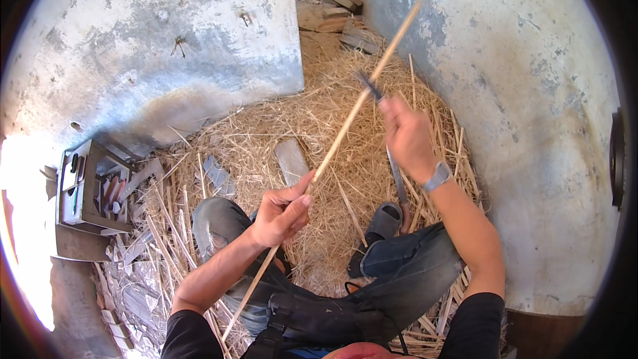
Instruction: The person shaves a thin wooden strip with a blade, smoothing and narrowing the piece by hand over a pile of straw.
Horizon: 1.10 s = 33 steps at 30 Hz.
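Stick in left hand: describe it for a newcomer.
Start at the straw. Above it, a long pale stick slants up to the right, gripped by the left hand, a knife in the right hand crossing it in view. Unlike the loose strips below, it is held aloft.

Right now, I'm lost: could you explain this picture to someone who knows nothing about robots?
Happily. There is no robot here, just a person's two bare hands. The camera sits on the person's head, looking down; its wide fisheye lens bends straight edges near the rim. The picture isn't mirrored, so its left is the person's left. The left hand grips a long pale stick. The right hand holds a dark tool that crosses the stick in this view; blur hides its details. Below lie straw-like strips and a grey block.
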### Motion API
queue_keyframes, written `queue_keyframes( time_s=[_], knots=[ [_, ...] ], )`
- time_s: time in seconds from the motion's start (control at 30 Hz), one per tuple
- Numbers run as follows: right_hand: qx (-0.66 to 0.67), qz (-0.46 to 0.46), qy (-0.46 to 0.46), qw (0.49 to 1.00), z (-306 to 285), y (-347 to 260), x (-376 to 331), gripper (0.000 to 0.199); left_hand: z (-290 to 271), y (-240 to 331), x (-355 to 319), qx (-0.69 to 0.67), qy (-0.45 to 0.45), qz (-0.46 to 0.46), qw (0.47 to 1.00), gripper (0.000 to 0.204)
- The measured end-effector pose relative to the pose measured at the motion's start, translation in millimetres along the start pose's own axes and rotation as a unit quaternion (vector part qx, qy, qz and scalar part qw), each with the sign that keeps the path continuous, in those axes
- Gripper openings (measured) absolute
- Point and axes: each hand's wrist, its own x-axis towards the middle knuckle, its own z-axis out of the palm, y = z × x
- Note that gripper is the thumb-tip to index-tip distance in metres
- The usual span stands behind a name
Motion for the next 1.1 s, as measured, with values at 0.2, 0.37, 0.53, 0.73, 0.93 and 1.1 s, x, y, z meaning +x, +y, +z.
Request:
queue_keyframes(
  time_s=[0.2,0.37,0.53,0.73,0.93,1.1],
  knots=[
    [0.003,-0.021,-0.044,0.999,9,-7,-1,0.036,-7,4,-3,0.017,0.048,0.014,0.999,0.049],
    [-0.049,0.039,0.002,0.998,-3,8,13,0.034,7,4,0,0.175,0.044,0.010,0.984,0.052],
    [0.046,-0.119,-0.012,0.992,43,-25,-26,0.032,1,2,2,0.138,0.105,0.029,0.984,0.050],
    [-0.028,0.081,0.006,0.996,3,14,20,0.035,7,4,1,0.231,0.069,0.049,0.969,0.049],
    [0.012,-0.053,-0.035,0.998,37,-23,-21,0.037,3,2,1,0.268,0.103,0.045,0.957,0.050],
    [-0.028,0.084,-0.046,0.995,7,-18,13,0.029,12,12,6,0.305,0.082,0.072,0.946,0.051]
  ],
)
